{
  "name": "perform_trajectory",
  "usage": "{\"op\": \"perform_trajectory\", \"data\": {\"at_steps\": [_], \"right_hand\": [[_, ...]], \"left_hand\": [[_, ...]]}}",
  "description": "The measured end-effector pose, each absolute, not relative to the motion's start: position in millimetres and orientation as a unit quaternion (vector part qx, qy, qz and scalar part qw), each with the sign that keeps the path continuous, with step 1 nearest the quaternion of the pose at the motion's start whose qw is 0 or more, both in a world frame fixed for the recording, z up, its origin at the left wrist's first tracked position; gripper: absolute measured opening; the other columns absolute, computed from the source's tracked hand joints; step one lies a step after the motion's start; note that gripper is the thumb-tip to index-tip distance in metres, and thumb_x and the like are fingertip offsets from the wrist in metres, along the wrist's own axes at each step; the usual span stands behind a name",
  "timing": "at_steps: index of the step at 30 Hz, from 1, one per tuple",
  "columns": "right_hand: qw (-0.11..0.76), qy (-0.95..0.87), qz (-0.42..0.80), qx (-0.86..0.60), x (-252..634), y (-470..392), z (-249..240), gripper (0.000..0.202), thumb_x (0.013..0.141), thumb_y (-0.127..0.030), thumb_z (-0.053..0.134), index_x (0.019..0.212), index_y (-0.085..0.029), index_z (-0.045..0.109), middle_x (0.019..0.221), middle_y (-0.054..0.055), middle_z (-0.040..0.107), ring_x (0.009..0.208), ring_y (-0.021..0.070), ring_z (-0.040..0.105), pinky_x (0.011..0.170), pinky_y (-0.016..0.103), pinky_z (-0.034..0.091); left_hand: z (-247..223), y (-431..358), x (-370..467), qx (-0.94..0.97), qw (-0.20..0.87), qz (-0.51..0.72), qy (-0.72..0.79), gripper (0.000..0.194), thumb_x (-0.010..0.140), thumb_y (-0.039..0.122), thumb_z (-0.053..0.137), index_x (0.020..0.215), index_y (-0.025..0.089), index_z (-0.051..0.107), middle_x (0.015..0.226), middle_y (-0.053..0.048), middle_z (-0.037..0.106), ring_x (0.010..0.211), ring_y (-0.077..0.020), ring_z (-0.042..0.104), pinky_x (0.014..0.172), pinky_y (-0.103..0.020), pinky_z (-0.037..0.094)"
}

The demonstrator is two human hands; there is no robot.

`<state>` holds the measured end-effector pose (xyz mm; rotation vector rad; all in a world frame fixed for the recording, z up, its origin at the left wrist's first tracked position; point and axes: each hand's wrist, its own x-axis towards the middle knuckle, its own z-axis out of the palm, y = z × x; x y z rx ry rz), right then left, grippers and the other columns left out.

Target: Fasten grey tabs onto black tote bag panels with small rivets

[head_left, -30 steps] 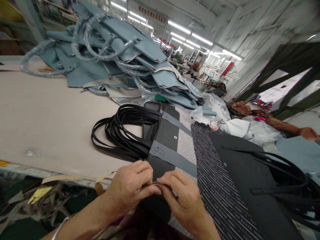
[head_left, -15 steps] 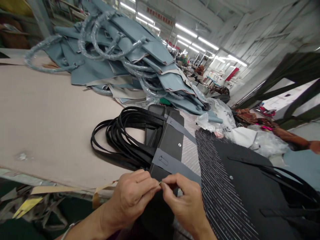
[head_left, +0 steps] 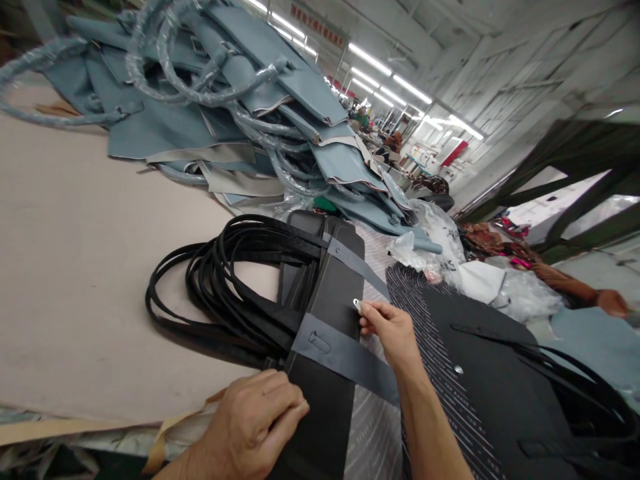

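My right hand (head_left: 387, 327) is at the edge of a black bag panel (head_left: 336, 283). Thumb and forefinger pinch a small pale piece (head_left: 359, 305) against the panel's round metal snap; its kind is too small to make out. My left hand (head_left: 260, 417) is closed beside the panel's near end, thumb pressed to the curled forefinger, and anything between them is hidden. Grey strips with stitched loops, one of them a near strip (head_left: 325, 350), cross the panel. Black straps (head_left: 220, 280) loop out to its left.
Blue-grey bags with plastic-wrapped handles (head_left: 215, 100) are heaped at the back of the table (head_left: 75, 267). On the right lies another black bag piece (head_left: 480, 353) with striped lining and straps. Clear plastic bags (head_left: 435, 233) and brown material sit farther back.
My hands have parted. The right has moved up and away to the metal snap, while the left has dropped slightly down and left. The view has shifted a little.
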<state>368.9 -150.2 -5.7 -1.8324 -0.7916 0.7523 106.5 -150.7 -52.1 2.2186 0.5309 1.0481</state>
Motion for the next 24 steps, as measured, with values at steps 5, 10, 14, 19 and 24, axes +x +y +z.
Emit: {"op": "perform_trajectory", "data": {"at_steps": [5,10,14,19,24], "right_hand": [[0.449,-0.324,0.325,-0.767,383,-132,-19,0.034,0.063,-0.045,0.078,0.072,-0.012,0.071,0.056,0.001,0.061,0.045,0.009,0.052,0.041,0.02,0.045],[0.387,-0.334,0.327,-0.795,386,-120,-28,0.028,0.066,-0.04,0.075,0.073,-0.015,0.065,0.05,-0.003,0.057,0.04,0.0099,0.05,0.037,0.02,0.041],[0.323,-0.343,0.304,-0.828,398,-118,-22,0.038,0.065,-0.039,0.078,0.089,-0.017,0.059,0.049,-0.004,0.059,0.037,0.0152,0.052,0.035,0.025,0.041],[0.315,-0.443,0.158,-0.824,371,-128,3,0.031,0.075,-0.043,0.075,0.088,-0.018,0.064,0.06,-0.001,0.062,0.056,0.0163,0.059,0.055,0.027,0.047],[0.221,-0.709,0.044,-0.668,285,-133,10,0.02,0.089,-0.033,0.067,0.102,-0.02,0.073,0.102,0.008,0.068,0.078,0.0174,0.066,0.075,0.031,0.053]], "left_hand": [[-52,-149,109,0.836,0.306,0.405,0.209,0.021,0.094,0.01,0.047,0.076,0.021,0.053,0.062,0.003,0.054,0.055,-0.012,0.053,0.052,-0.026,0.036],[-53,-148,109,0.831,0.319,0.402,0.214,0.019,0.093,0.009,0.046,0.079,0.021,0.054,0.065,0.002,0.055,0.057,-0.012,0.053,0.054,-0.026,0.037],[-50,-150,109,0.82,0.333,0.41,0.221,0.019,0.091,0.009,0.047,0.079,0.021,0.053,0.064,0.003,0.054,0.058,-0.0113,0.053,0.055,-0.026,0.037],[-47,-151,105,0.818,0.346,0.406,0.217,0.017,0.089,0.01,0.047,0.077,0.02,0.054,0.066,0.002,0.056,0.06,-0.0122,0.053,0.056,-0.027,0.037],[-53,-156,107,0.813,0.334,0.423,0.219,0.016,0.088,0.009,0.047,0.08,0.019,0.058,0.068,0.0,0.059,0.063,-0.0141,0.055,0.059,-0.028,0.04]]}}
